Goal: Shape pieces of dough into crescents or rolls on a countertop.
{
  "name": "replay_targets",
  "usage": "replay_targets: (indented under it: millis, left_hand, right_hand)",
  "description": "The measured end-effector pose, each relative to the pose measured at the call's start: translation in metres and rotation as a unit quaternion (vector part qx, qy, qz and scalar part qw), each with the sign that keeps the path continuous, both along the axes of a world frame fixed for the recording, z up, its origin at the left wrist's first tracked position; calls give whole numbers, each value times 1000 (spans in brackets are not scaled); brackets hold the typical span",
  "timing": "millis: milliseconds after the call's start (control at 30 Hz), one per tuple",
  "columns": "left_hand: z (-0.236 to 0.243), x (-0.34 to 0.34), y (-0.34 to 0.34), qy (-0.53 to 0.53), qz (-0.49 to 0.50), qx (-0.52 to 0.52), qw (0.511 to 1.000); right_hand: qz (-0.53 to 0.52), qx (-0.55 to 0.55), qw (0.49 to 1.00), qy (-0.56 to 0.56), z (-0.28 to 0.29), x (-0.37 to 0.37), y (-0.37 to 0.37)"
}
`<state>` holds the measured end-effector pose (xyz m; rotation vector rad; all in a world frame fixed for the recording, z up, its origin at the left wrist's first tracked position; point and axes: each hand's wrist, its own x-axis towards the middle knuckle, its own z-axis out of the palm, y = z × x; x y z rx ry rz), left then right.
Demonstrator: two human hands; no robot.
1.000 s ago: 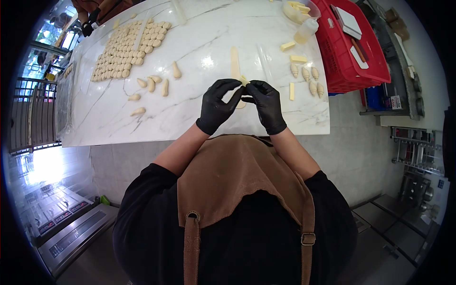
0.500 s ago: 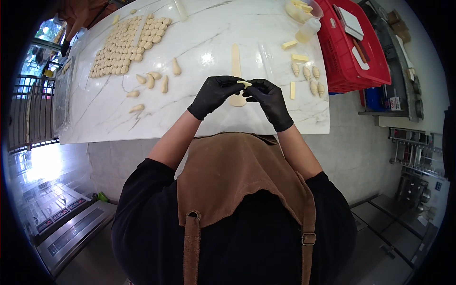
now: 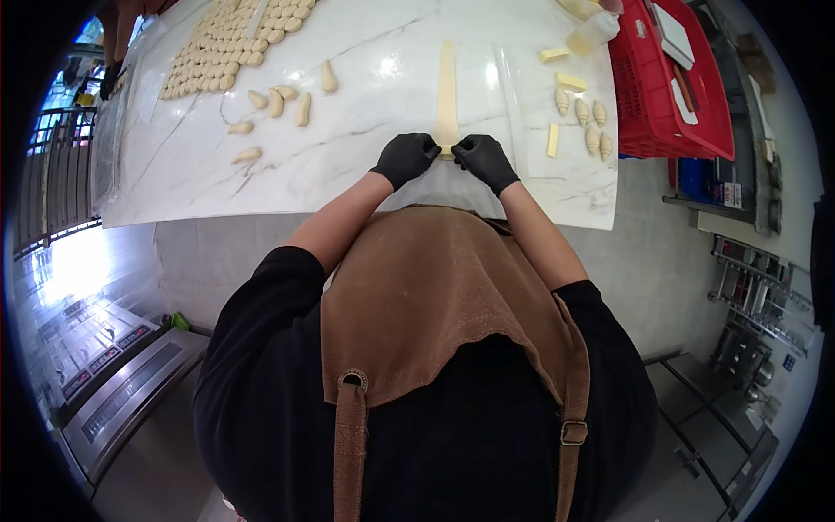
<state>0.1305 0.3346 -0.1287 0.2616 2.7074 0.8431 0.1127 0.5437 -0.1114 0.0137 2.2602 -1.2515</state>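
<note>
A long, flattened strip of dough (image 3: 447, 96) lies on the marble tabletop, narrow at the far end. At its near end the dough is folded over into a short roll across the strip. My left hand (image 3: 407, 161), in a black glove, pinches the left end of that roll. In a matching glove, my right hand (image 3: 485, 163) pinches the right end, its fingers curled. Whatever lies inside the fold is hidden. To the right are a yellow butter stick (image 3: 553, 140) and several rolled-up dough pieces (image 3: 592, 141). Several tapered dough pieces (image 3: 303, 110) lie to the left.
Rows of dough balls (image 3: 213, 61) cover the far left of the marble table (image 3: 348, 191). Another butter stick (image 3: 571, 83) and a squeeze bottle (image 3: 594, 33) stand far right. A red crate (image 3: 639, 96) is beyond the table's right edge.
Both hands have come down toward me from above the strip, where they held a small yellow piece. The strip's wide near end is now folded over. The view has shifted slightly.
</note>
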Motion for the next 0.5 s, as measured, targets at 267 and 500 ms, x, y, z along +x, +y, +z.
replay_targets:
  millis: [267, 500]
  left_hand:
    - [-5, -1, 5, 20, 20, -33, 999]
    - [0, -8, 1, -27, 35, -50, 998]
  right_hand:
    - [57, 106, 986, 116, -21, -1, -4]
    - [72, 196, 962, 175, -20, 0, -3]
